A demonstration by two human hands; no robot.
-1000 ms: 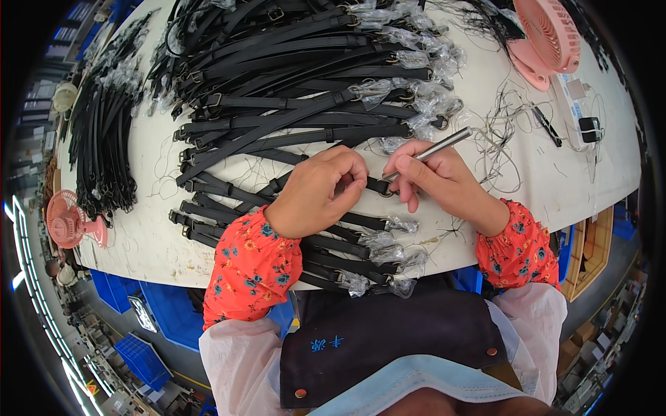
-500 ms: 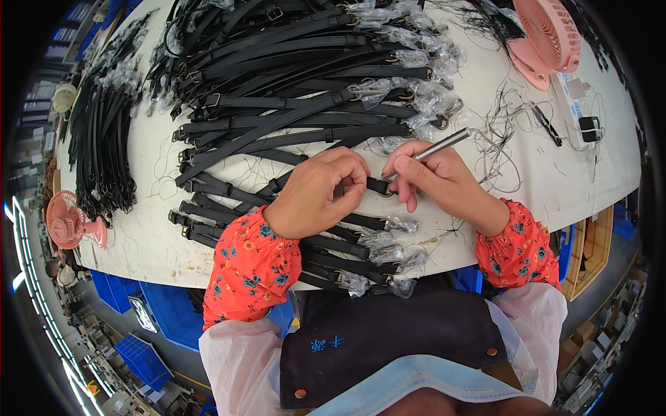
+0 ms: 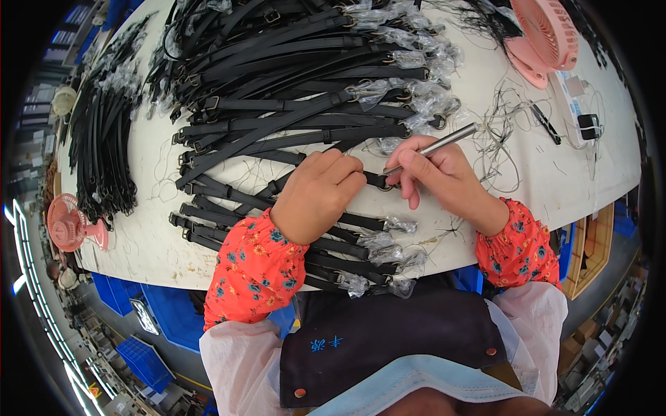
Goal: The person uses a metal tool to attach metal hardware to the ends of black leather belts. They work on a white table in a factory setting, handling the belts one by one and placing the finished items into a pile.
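Observation:
My left hand (image 3: 320,194) is closed in a loose fist over a narrow black strap (image 3: 375,179), whose end with a metal ring pokes out past the knuckles. The fingertips are hidden beneath the hand. My right hand (image 3: 440,177) grips a slim silver metal pen-shaped tool (image 3: 447,141) between thumb and fingers. Its lower tip points at the strap's ring end, and the lower fingers curl beside that ring. More black straps with buckles (image 3: 298,142) lie on the white table around both hands, many with clear plastic wrap (image 3: 430,104) on their right ends.
A separate bundle of black straps (image 3: 104,145) lies at the left. Pink fans stand at the far right (image 3: 544,38) and left edge (image 3: 68,220). Loose threads (image 3: 496,145), a black pen (image 3: 546,125) and a power strip (image 3: 569,111) are at the right. Blue crates (image 3: 170,315) sit below the table.
My left hand has turned over and its fingers have drawn closer together, closing the gap by the thumb. The silver tool has tilted slightly lower; my right hand has barely moved.

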